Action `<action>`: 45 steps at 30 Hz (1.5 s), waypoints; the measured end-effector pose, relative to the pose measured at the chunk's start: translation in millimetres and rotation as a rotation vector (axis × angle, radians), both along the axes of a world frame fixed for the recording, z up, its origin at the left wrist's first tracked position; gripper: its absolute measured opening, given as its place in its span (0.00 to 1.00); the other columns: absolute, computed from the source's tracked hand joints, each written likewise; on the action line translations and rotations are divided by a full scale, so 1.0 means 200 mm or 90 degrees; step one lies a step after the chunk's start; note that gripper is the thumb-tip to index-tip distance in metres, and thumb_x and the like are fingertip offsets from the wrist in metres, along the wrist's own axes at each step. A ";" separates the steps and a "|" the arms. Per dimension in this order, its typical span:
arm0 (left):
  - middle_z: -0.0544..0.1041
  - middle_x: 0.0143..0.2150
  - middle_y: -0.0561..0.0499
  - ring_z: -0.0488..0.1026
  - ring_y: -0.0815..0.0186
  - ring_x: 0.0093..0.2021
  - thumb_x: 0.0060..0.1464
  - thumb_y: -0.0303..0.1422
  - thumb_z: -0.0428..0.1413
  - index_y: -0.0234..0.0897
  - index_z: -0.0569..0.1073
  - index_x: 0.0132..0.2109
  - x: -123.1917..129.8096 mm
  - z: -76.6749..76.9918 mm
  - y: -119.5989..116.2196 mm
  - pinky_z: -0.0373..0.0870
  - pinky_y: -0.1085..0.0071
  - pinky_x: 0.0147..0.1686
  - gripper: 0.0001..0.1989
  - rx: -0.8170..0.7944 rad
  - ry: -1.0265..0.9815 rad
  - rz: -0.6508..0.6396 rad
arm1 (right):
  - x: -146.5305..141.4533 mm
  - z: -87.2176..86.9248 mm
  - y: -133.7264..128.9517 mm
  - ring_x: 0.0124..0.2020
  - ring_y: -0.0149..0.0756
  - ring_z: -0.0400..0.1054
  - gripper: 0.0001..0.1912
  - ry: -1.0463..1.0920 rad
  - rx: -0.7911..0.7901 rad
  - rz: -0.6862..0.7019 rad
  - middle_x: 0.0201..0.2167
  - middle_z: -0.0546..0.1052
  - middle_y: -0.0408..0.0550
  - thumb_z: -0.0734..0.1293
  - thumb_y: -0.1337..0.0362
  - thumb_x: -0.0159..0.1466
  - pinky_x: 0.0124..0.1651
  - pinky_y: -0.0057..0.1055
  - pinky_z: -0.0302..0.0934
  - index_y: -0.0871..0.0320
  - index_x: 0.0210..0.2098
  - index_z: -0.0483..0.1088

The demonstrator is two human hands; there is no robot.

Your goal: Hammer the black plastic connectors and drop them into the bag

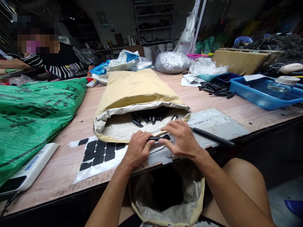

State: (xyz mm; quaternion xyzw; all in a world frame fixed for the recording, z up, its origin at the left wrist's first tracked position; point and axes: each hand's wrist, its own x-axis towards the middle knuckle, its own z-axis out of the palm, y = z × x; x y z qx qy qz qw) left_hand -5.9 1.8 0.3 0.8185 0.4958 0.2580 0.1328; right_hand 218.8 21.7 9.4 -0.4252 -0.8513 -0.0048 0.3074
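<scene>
My left hand (139,148) is closed on one end of a slim black handle-like piece (158,138), holding it level above the table edge. At its other end is my right hand (181,138), thumb and fingers apart around the tip; whether they touch it is unclear. Just behind both hands lies a tan woven sack (139,86), its mouth facing me, with several similar black pieces (153,119) inside. A long black rod-like tool (213,135) rests on the grey sheet (205,121) to the right. Below the table edge, an open sack (193,201) sits between my legs.
A sheet of black stickers (100,153) lies left of my hands. Farther left are a white device (35,168) and a green sack (40,113). A blue basket (265,91) and a black pile of parts (215,88) occupy the right. A person (61,60) sits across.
</scene>
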 end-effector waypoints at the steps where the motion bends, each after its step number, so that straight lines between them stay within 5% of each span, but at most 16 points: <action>1: 0.77 0.37 0.48 0.68 0.56 0.41 0.65 0.36 0.51 0.38 0.75 0.41 0.00 0.00 0.00 0.61 0.59 0.43 0.10 -0.003 -0.005 -0.003 | 0.03 0.00 0.02 0.48 0.46 0.63 0.19 0.016 0.006 -0.049 0.45 0.76 0.52 0.67 0.49 0.67 0.52 0.42 0.54 0.56 0.49 0.75; 4: 0.77 0.35 0.49 0.68 0.57 0.40 0.66 0.38 0.51 0.39 0.76 0.41 0.00 0.01 0.00 0.61 0.59 0.43 0.11 -0.015 -0.018 -0.015 | 0.13 -0.03 0.10 0.48 0.49 0.63 0.15 0.008 0.015 -0.262 0.45 0.75 0.55 0.66 0.57 0.67 0.48 0.41 0.55 0.56 0.50 0.75; 6: 0.77 0.36 0.49 0.68 0.58 0.40 0.65 0.38 0.52 0.39 0.77 0.41 0.00 0.01 0.00 0.62 0.60 0.44 0.11 -0.020 -0.034 -0.024 | 0.17 -0.06 0.14 0.46 0.49 0.64 0.13 -0.036 -0.007 -0.317 0.43 0.75 0.55 0.65 0.58 0.67 0.45 0.39 0.55 0.56 0.47 0.76; 11: 0.78 0.38 0.48 0.70 0.58 0.41 0.64 0.38 0.55 0.40 0.77 0.42 0.01 0.06 -0.05 0.64 0.60 0.45 0.09 -0.024 -0.082 -0.036 | 0.17 -0.11 0.16 0.43 0.45 0.65 0.12 -0.091 -0.016 -0.318 0.42 0.74 0.54 0.63 0.60 0.69 0.42 0.37 0.54 0.57 0.45 0.75; 17: 0.77 0.36 0.47 0.72 0.60 0.37 0.66 0.37 0.53 0.42 0.76 0.47 0.13 0.12 -0.40 0.66 0.62 0.39 0.09 -0.125 -0.130 -0.175 | 0.17 -0.10 0.14 0.43 0.46 0.65 0.12 -0.108 -0.010 -0.325 0.41 0.74 0.54 0.62 0.59 0.70 0.42 0.37 0.53 0.56 0.46 0.75; 20: 0.77 0.35 0.48 0.74 0.60 0.36 0.65 0.37 0.53 0.43 0.77 0.45 0.20 -0.03 -0.54 0.67 0.63 0.38 0.09 -0.242 -0.086 -0.202 | 0.17 -0.10 0.15 0.43 0.46 0.65 0.12 -0.113 -0.011 -0.329 0.41 0.74 0.54 0.63 0.60 0.70 0.42 0.37 0.53 0.57 0.46 0.75; 25: 0.80 0.53 0.46 0.76 0.53 0.54 0.64 0.43 0.52 0.46 0.75 0.56 0.22 -0.52 -0.59 0.70 0.60 0.53 0.18 -0.505 -0.001 0.006 | 0.17 -0.11 0.15 0.43 0.46 0.65 0.12 -0.109 -0.006 -0.320 0.42 0.74 0.55 0.62 0.60 0.70 0.42 0.37 0.52 0.57 0.46 0.75; 28: 0.75 0.63 0.43 0.71 0.51 0.63 0.65 0.45 0.49 0.44 0.69 0.65 0.22 -0.67 -0.57 0.67 0.57 0.61 0.25 -0.575 0.020 0.043 | 0.17 -0.12 0.15 0.43 0.46 0.64 0.12 -0.109 -0.002 -0.320 0.41 0.74 0.55 0.62 0.60 0.70 0.42 0.37 0.52 0.57 0.46 0.75; 31: 0.76 0.61 0.38 0.74 0.46 0.60 0.64 0.41 0.51 0.41 0.68 0.68 0.23 -0.57 -0.57 0.70 0.52 0.57 0.27 -0.573 0.075 -0.007 | 0.17 -0.12 0.15 0.42 0.46 0.64 0.12 -0.112 0.000 -0.321 0.41 0.74 0.55 0.62 0.60 0.70 0.41 0.38 0.52 0.57 0.46 0.75; 35: 0.83 0.46 0.49 0.80 0.54 0.47 0.60 0.37 0.58 0.49 0.80 0.53 0.23 -0.14 -0.51 0.73 0.63 0.46 0.15 -0.468 0.041 -0.222 | 0.17 -0.11 0.15 0.43 0.47 0.65 0.13 -0.116 -0.006 -0.323 0.41 0.74 0.55 0.62 0.59 0.71 0.42 0.38 0.52 0.57 0.46 0.75; 37: 0.83 0.43 0.53 0.79 0.62 0.42 0.63 0.36 0.55 0.49 0.80 0.50 0.19 0.07 -0.40 0.72 0.69 0.43 0.11 -0.404 -0.036 -0.260 | 0.17 -0.11 0.15 0.43 0.47 0.65 0.13 -0.122 -0.010 -0.326 0.42 0.74 0.55 0.61 0.59 0.71 0.42 0.38 0.52 0.57 0.46 0.75; 40: 0.82 0.44 0.51 0.77 0.61 0.44 0.66 0.35 0.52 0.44 0.79 0.46 0.06 0.22 -0.15 0.71 0.68 0.47 0.11 -0.204 -0.083 -0.078 | 0.17 -0.11 0.15 0.44 0.47 0.65 0.13 -0.125 -0.012 -0.329 0.42 0.74 0.55 0.61 0.59 0.71 0.42 0.38 0.52 0.57 0.46 0.75; 43: 0.79 0.48 0.46 0.73 0.55 0.48 0.63 0.30 0.51 0.43 0.79 0.47 -0.10 0.19 0.13 0.68 0.59 0.53 0.12 0.006 0.017 0.146 | 0.17 -0.11 0.15 0.44 0.46 0.65 0.13 -0.111 -0.016 -0.326 0.42 0.74 0.55 0.62 0.59 0.71 0.42 0.38 0.52 0.57 0.47 0.75; 45: 0.77 0.50 0.44 0.70 0.51 0.51 0.60 0.28 0.52 0.42 0.78 0.48 -0.19 0.14 0.27 0.66 0.54 0.54 0.13 0.052 0.119 0.203 | 0.17 -0.11 0.15 0.43 0.46 0.65 0.13 -0.103 -0.019 -0.324 0.42 0.74 0.55 0.62 0.59 0.71 0.42 0.38 0.52 0.56 0.47 0.75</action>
